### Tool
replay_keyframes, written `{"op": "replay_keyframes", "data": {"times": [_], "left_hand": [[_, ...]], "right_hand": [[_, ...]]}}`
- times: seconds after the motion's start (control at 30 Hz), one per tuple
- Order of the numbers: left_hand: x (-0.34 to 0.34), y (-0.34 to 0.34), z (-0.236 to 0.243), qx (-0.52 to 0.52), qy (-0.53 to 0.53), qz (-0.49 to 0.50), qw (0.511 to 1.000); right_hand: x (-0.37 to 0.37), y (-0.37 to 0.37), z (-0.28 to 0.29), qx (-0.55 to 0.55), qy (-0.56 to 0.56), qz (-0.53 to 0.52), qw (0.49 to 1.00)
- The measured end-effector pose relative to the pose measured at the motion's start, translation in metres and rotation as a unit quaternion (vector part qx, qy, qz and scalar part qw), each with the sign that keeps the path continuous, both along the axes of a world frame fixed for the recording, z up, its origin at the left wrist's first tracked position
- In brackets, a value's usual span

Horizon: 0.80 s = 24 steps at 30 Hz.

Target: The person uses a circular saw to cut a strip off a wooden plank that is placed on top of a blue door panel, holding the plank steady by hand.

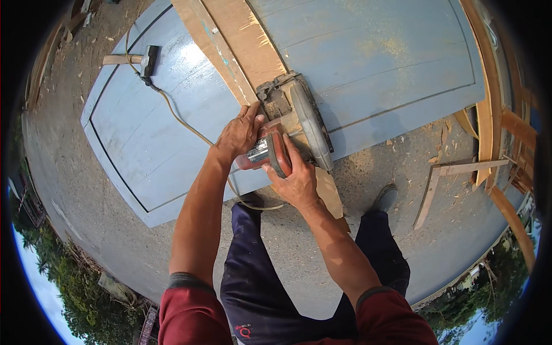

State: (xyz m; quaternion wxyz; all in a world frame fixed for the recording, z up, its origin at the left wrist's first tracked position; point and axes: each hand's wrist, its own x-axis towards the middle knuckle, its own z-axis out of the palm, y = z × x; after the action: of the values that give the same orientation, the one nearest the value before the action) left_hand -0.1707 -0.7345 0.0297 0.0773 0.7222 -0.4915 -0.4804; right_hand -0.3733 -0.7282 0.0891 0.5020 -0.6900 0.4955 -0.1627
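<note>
My right hand [293,175] is wrapped around the red-and-black handle of a dusty circular saw [310,118]. The saw sits across a brown plywood strip [261,46] with a narrow straight-edged batten [221,49] along it, both lying over pale blue painted panels [155,155]. Beside the saw's body, my left hand [238,129] has bent, bunched fingers pressed at the batten and the saw's near left edge; what exactly they grip is hidden. A yellowish power cord [184,123] runs over the left panel and loops below the saw.
A hammer [148,60] with a wooden handle rests at upper left. Loose boards [489,132] line the right side, with an angled wooden piece [428,195] on the speckled ground. My legs and shoes stand at the panels' near edge. Trees show at the outer rim.
</note>
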Motion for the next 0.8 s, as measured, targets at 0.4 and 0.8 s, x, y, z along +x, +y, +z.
{"op": "replay_keyframes", "data": {"times": [0.4,0.8], "left_hand": [[0.003,-0.003,0.002,0.019,0.012,0.002,1.0],[0.007,-0.007,0.006,0.051,0.034,0.021,0.998]], "right_hand": [[0.006,-0.002,-0.004,-0.016,-0.016,-0.002,1.0],[0.012,-0.008,-0.007,-0.015,-0.007,0.004,1.0]]}}
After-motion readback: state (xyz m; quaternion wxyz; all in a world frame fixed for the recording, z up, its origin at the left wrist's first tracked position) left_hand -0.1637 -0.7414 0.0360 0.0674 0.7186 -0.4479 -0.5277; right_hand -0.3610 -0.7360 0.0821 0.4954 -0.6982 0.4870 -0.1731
